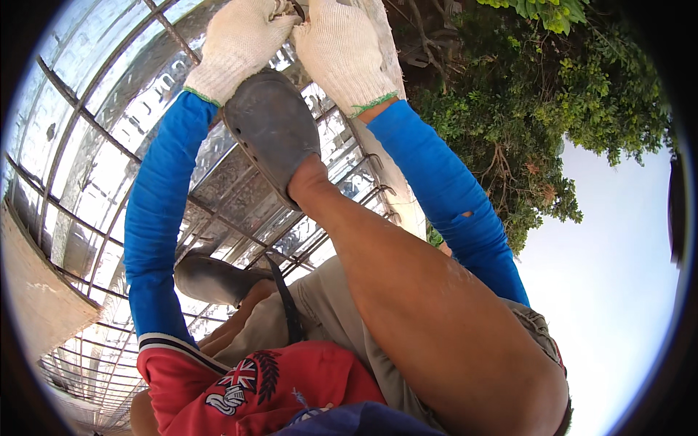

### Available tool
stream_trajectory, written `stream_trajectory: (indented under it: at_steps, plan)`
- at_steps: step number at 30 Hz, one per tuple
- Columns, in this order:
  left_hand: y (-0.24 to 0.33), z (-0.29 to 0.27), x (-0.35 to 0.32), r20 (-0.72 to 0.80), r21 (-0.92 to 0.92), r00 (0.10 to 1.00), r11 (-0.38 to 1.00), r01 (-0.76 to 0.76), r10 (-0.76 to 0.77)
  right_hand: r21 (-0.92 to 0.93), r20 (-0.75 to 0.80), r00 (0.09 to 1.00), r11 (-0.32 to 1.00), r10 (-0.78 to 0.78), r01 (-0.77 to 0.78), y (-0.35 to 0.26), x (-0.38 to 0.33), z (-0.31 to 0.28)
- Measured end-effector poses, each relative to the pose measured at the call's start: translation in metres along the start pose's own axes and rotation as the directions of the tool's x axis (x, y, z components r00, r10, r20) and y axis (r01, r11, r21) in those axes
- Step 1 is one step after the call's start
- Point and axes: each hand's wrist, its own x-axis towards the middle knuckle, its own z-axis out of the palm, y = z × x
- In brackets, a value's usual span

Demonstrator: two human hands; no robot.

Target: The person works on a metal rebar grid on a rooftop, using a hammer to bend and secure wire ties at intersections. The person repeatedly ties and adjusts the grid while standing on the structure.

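My left hand (243,45) and my right hand (343,54) meet at the upper edge of the view, both in white knitted gloves with green cuffs. Their fingers are curled and nearly touch. Between them shows a short dark curved piece (298,9), perhaps a wire or bar end; the picture's edge cuts it off. The fingertips are partly hidden, so what each one grips is unclear. Just below the gloves, a grey clog (273,123) on my foot rests over the steel bar grid (83,112).
Shiny sheets (109,171) lie under the bars. A pale concrete edge (407,203) runs along the right, with hooked bar ends (383,189) beside it. At the left is a wooden board (47,298). My other clog (214,278) stands lower down. Trees (502,109) grow beyond the edge.
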Motion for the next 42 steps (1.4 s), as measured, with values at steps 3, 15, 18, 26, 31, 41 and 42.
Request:
stream_trajectory:
  at_steps: [3, 15, 18, 26, 31, 41, 42]
  plan:
    - [-0.005, 0.001, -0.001, -0.006, -0.032, 0.999, 0.999, -0.037, 0.037, 0.044, -0.038, 0.999, 0.999, -0.009, 0.01, 0.007, -0.004, 0.011]
    - [0.043, -0.031, 0.027, 0.242, 0.226, 0.966, 0.973, 0.036, -0.091, 0.504, -0.088, 0.946, 0.833, 0.311, -0.227, -0.016, -0.022, 0.034]
    - [0.043, -0.017, 0.042, 0.195, 0.351, 0.97, 0.934, 0.071, -0.147, 0.578, -0.094, 0.921, 0.774, 0.378, -0.259, -0.033, -0.025, 0.033]
    - [0.039, 0.004, 0.04, 0.14, 0.433, 0.99, 0.897, -0.09, 0.032, 0.569, -0.037, 0.891, 0.743, 0.452, -0.352, -0.045, -0.03, 0.067]
    - [0.019, 0.01, 0.029, 0.04, 0.322, 0.995, 0.942, -0.1, 0.092, 0.669, -0.038, 0.927, 0.699, 0.374, -0.254, -0.031, -0.036, 0.078]
    - [-0.015, 0.016, 0.018, -0.19, 0.099, 0.958, 0.975, -0.199, 0.214, 0.79, 0.591, 0.763, 0.006, 0.262, -0.614, -0.038, -0.019, -0.052]
    - [-0.015, 0.016, 0.017, -0.192, 0.099, 0.956, 0.974, -0.204, 0.22, 0.782, 0.598, 0.762, 0.027, 0.25, -0.622, -0.028, -0.02, -0.054]
